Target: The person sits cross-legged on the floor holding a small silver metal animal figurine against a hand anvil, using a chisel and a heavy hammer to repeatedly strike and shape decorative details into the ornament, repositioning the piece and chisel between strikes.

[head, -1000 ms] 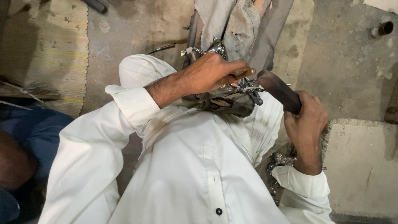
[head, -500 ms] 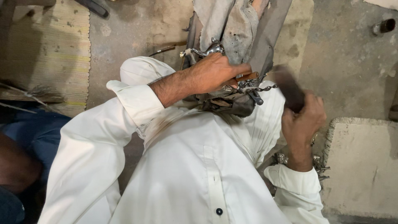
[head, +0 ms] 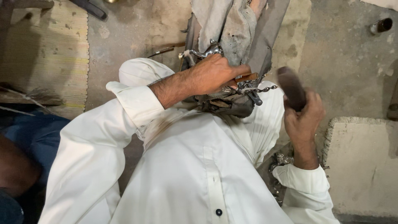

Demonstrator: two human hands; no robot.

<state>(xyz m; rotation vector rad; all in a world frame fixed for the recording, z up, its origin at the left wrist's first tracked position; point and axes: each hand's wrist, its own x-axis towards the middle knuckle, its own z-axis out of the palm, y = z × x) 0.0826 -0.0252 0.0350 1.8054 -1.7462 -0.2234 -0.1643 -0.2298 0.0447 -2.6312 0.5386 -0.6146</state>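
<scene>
Near the upper centre of the frame, the left hand (head: 213, 74) was clamped over a shiny metal piece (head: 207, 52) with a curled end, pressing it onto a dark clamp block (head: 232, 103) just above the white shirt (head: 195, 166). A thin wooden-handled tool (head: 247, 77) poked out from under its fingers, and a twisted metal rod (head: 261, 89) stuck out to the right. At the right of the frame, well apart from the block, the right hand (head: 304, 118) was wrapped tight around a dark mallet (head: 291, 87), raised and blurred, possibly wooden. Grey cloth (head: 230, 25) hung at the top centre. A woven mat (head: 45, 54) lay at the upper left on the concrete floor (head: 344, 54).
</scene>
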